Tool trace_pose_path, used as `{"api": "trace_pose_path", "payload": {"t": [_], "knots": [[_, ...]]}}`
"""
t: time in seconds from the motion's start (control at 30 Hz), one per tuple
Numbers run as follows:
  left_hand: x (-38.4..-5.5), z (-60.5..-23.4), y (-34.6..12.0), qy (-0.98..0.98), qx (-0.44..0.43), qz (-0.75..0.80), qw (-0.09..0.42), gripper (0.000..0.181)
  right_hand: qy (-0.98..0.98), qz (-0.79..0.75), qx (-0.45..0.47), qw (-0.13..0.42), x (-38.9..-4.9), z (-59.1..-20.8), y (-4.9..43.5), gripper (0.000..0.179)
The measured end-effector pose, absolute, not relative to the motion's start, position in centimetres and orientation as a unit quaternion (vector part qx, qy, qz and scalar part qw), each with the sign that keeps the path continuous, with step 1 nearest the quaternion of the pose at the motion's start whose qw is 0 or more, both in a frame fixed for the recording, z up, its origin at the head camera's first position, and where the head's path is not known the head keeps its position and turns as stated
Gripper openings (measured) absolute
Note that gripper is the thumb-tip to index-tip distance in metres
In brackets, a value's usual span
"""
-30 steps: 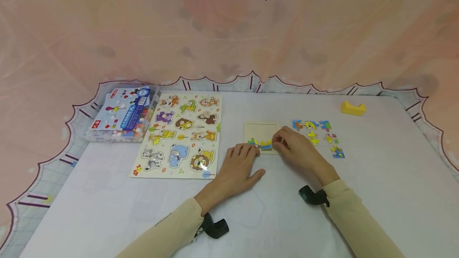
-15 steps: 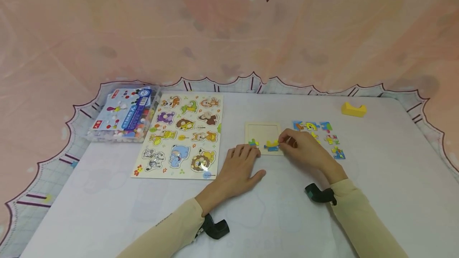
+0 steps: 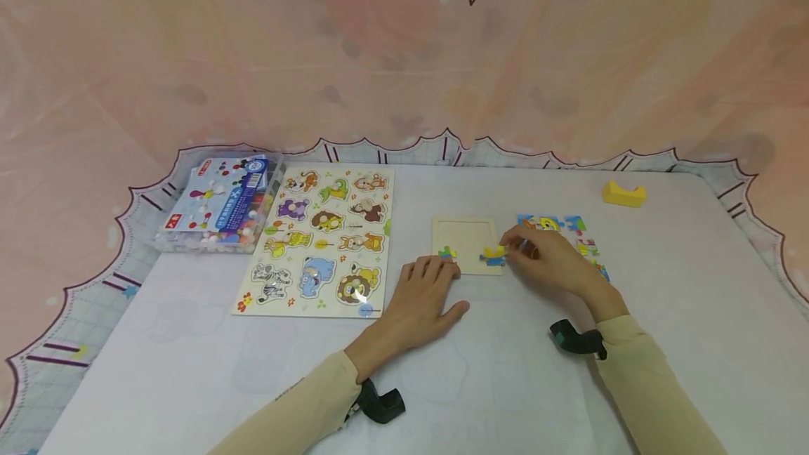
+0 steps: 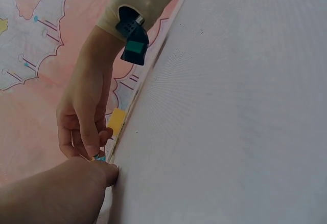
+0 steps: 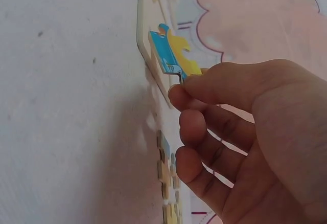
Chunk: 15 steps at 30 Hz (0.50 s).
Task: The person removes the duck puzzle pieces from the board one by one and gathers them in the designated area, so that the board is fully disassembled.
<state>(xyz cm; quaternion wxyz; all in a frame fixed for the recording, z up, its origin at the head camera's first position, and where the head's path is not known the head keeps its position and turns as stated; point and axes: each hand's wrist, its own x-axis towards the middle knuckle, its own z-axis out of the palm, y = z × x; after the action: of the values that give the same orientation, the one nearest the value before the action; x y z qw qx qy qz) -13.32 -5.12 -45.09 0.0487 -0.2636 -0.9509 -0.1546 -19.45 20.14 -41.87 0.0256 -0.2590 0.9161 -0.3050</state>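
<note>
Between thumb and forefinger my right hand (image 3: pixel 556 262) pinches a yellow and blue jigsaw piece (image 5: pixel 173 52), held over the right front part of a small pale wooden puzzle tray (image 3: pixel 436 230). My left hand (image 3: pixel 420 300) lies with spread, relaxed fingers on the white table, fingertips at the tray's front left corner. Beside those fingertips, a green and blue jigsaw piece (image 3: pixel 447 252) sits in that corner of the tray. To the right, several loose jigsaw pieces (image 3: pixel 574 224) lie on the table, partly hidden behind my right hand.
An animal puzzle board (image 3: pixel 325 241) lies left of the tray. Further left stands a clear plastic box (image 3: pixel 215 202) of colourful beads. A yellow block (image 3: pixel 623 194) is at the back right. Patterned cloth hangs behind the table.
My right hand has moved right with the pinched jigsaw piece, away from the piece in the tray's left corner. The left hand has stayed in place.
</note>
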Motion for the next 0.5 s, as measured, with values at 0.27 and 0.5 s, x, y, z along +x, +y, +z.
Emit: {"api": "trace_pose_path", "payload": {"t": [0.27,0.5], "knots": [[-13.3,-45.1,-5.1,-0.951,-0.263,-0.157,0.042,0.041,0.918,-0.31,-0.242,0.055,-19.7,-41.7,20.9,0.014],[-13.3,-45.1,-5.2,-0.952,-0.263,-0.153,0.04,0.041,0.923,-0.301,-0.225,0.08,-19.7,-41.3,21.7,0.007]]}}
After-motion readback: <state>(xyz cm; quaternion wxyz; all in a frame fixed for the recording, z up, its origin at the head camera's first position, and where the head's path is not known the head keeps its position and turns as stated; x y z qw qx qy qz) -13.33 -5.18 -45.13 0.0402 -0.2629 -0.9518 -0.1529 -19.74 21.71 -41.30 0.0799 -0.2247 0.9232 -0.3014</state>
